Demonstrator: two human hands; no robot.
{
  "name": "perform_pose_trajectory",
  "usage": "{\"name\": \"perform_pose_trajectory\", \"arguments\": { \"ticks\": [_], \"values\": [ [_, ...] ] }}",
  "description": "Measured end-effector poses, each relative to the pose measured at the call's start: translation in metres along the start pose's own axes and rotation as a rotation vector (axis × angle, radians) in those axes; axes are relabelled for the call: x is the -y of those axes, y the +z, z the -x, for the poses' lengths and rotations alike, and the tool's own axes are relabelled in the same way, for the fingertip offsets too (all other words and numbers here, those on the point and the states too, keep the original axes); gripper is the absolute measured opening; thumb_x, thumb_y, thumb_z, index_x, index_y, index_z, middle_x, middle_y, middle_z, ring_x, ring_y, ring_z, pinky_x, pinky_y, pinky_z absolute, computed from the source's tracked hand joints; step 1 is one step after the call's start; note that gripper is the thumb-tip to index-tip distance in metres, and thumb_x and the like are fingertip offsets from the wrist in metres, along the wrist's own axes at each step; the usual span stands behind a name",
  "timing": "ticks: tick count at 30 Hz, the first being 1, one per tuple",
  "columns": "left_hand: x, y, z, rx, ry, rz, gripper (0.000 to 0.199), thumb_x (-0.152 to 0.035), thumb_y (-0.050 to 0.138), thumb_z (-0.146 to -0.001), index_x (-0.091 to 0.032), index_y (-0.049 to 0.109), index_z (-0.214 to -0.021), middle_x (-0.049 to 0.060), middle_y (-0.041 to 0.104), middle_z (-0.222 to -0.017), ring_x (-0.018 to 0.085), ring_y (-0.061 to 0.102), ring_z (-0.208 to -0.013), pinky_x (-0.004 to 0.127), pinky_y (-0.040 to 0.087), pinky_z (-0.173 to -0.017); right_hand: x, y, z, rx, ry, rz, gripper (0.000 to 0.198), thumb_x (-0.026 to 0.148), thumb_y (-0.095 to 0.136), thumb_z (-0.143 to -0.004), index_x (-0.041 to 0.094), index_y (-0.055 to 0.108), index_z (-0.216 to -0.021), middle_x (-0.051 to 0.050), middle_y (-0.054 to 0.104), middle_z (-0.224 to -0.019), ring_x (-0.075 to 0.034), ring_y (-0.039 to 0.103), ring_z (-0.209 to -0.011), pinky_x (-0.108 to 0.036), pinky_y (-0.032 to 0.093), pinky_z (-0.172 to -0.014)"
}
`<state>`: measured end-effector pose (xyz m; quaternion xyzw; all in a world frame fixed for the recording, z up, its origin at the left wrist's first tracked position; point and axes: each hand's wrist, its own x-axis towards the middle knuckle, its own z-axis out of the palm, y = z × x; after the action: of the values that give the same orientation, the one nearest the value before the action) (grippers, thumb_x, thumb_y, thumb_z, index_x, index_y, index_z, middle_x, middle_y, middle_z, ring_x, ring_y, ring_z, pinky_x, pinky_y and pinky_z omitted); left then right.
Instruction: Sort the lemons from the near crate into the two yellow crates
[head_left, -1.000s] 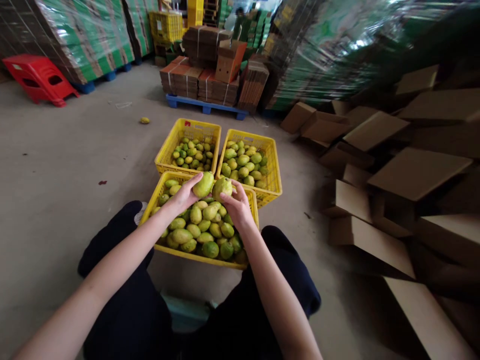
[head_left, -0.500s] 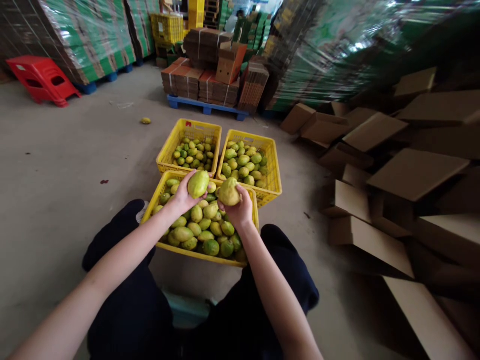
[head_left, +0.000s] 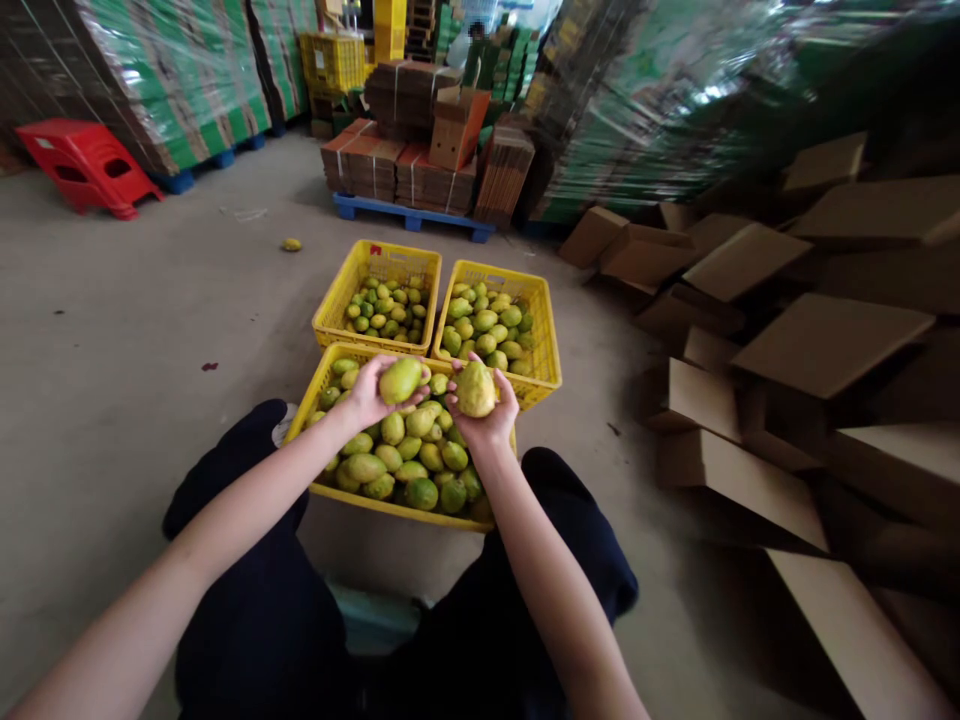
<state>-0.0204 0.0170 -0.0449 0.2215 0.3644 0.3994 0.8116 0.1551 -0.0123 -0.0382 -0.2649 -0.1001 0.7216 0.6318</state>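
Note:
My left hand [head_left: 367, 394] is closed around a smooth yellow-green lemon [head_left: 400, 381]. In my right hand [head_left: 489, 424] rests a paler, bumpier lemon [head_left: 476, 389], with the fingers curled about it. Both hands are raised over the near yellow crate [head_left: 397, 508], which is full of green and yellow lemons [head_left: 411, 450]. Just beyond it stand two more yellow crates, a left one [head_left: 335, 322] and a right one [head_left: 552, 345], each partly filled with lemons.
Cardboard boxes [head_left: 832, 345] lie heaped on the right. Flattened cartons [head_left: 367, 165] sit on a blue pallet [head_left: 409, 215] behind the crates. A red stool [head_left: 90, 165] stands far left, and a single lemon [head_left: 291, 244] lies on the floor. Wrapped stacks [head_left: 180, 80] line the back.
Both hands have come down slightly and moved a little to the right with their lemons. The right hand has turned more palm-up, showing more of its lemon.

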Motion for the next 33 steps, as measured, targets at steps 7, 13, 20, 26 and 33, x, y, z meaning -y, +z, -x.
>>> {"name": "perform_pose_trajectory", "arguments": {
  "ticks": [7, 13, 20, 26, 33],
  "values": [
    [0.091, -0.017, 0.033, 0.363, -0.711, -0.834, 0.027, -0.029, 0.062, -0.076, -0.024, 0.067, -0.101, 0.005, 0.068, -0.065, 0.029, 0.074, -0.066, 0.039, 0.058, -0.053, 0.038, -0.013, 0.008, -0.146, -0.101, -0.116, 0.029, 0.029, 0.046, -0.083, 0.021, 0.063, -0.105, -0.004, 0.07, -0.083, -0.015, 0.06, -0.06, -0.022, 0.047, -0.046],
    [0.001, -0.041, 0.013, -0.096, -0.176, -0.69, 0.042, -0.039, 0.055, -0.082, -0.016, 0.062, -0.117, 0.012, 0.073, -0.1, 0.027, 0.073, -0.085, 0.041, 0.061, -0.078, 0.045, -0.027, 0.021, -0.189, -0.083, -0.06, 0.027, 0.028, 0.05, -0.08, 0.021, 0.063, -0.103, -0.003, 0.069, -0.081, -0.015, 0.059, -0.058, -0.023, 0.047, -0.045],
    [-0.104, -0.11, 0.012, -0.724, 0.253, -1.235, 0.048, -0.039, 0.039, -0.088, -0.017, 0.062, -0.123, 0.013, 0.064, -0.134, 0.027, 0.064, -0.118, 0.036, 0.051, -0.098, 0.037, -0.05, 0.025, -0.266, 0.011, 0.094, 0.029, 0.031, 0.057, -0.075, 0.022, 0.062, -0.102, -0.002, 0.07, -0.081, -0.016, 0.063, -0.06, -0.026, 0.05, -0.049],
    [-0.068, -0.136, 0.032, -0.09, -0.246, -1.899, 0.061, -0.051, 0.058, -0.077, -0.019, 0.065, -0.129, 0.01, 0.064, -0.137, 0.028, 0.059, -0.127, 0.033, 0.044, -0.106, -0.015, -0.085, 0.051, -0.182, 0.436, 0.462, 0.047, 0.038, 0.05, -0.068, 0.022, 0.059, -0.111, -0.005, 0.071, -0.087, -0.021, 0.068, -0.07, -0.028, 0.05, -0.052],
    [-0.076, -0.15, 0.044, -0.097, -0.169, -2.05, 0.072, -0.053, 0.041, -0.089, -0.019, 0.041, -0.153, 0.013, 0.058, -0.143, 0.027, 0.057, -0.13, 0.033, 0.042, -0.108, -0.059, -0.103, 0.077, -0.166, 0.859, 0.726, 0.024, 0.026, 0.054, -0.067, 0.026, 0.06, -0.09, 0.0, 0.064, -0.061, -0.02, 0.059, -0.05, -0.034, 0.051, -0.049]
  ]
}}
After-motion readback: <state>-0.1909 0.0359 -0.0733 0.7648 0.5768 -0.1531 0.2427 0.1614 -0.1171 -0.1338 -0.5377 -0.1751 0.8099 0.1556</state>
